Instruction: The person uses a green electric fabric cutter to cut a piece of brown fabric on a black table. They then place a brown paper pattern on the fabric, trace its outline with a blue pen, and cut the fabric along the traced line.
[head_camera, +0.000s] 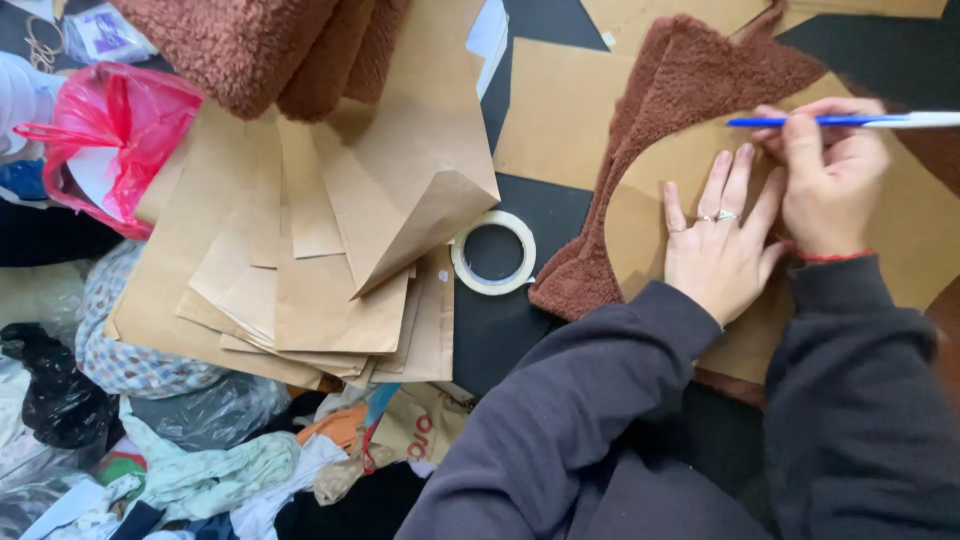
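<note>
Paper pattern (680, 170), thin and light but fairly stiff, lay on soft brown fleece (690, 70) that could shift, so your left hand (718, 245) pressed it flat with 4 fingers spread, while your right hand (830, 185) pinched the blue pen (800, 121).

A blue-and-white pen (850, 120) crosses tan paper pattern pieces (300, 260) and rust-brown fleece (690, 70); a red plastic bag (120, 130) sits upper left, dark grey sleeves (600, 400) below.
</note>
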